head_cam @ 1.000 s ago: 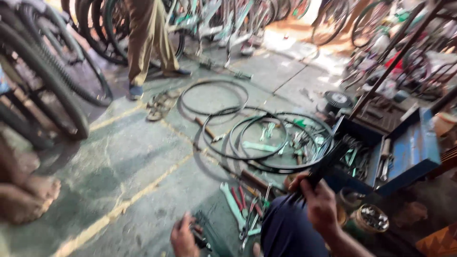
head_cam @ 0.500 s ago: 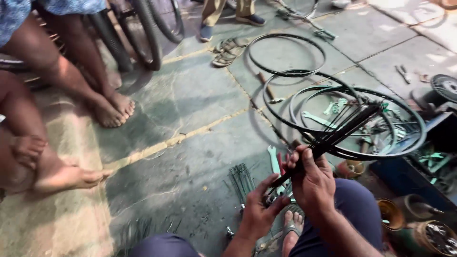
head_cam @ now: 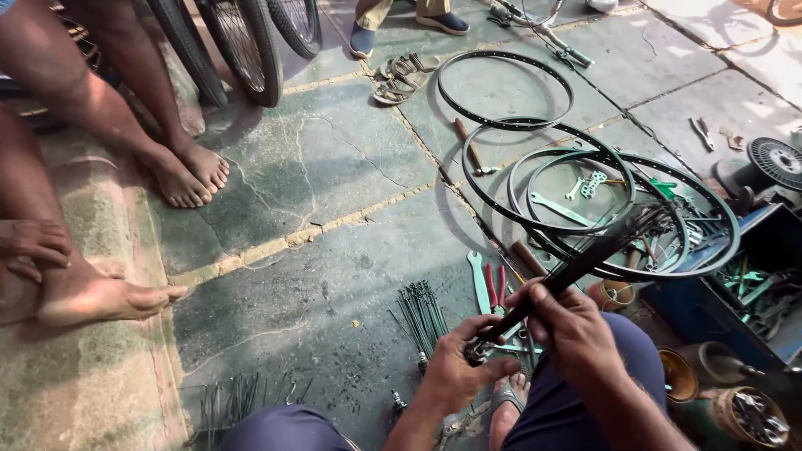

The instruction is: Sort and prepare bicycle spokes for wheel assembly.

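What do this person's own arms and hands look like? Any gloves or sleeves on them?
Both hands are bare: the left hand and the right hand wear no gloves. No rings, watch or bracelet show. The forearms are uncovered too, with no sleeve reaching into the picture.

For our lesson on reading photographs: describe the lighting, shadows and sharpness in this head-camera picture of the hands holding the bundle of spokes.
Head view: hard sunlight washes out the paving at top right; black rims cast crisp shadows; the foreground lies in softer shade; the left hand and right hand are fairly sharp; the bundle of spokes smears slightly toward its far end.
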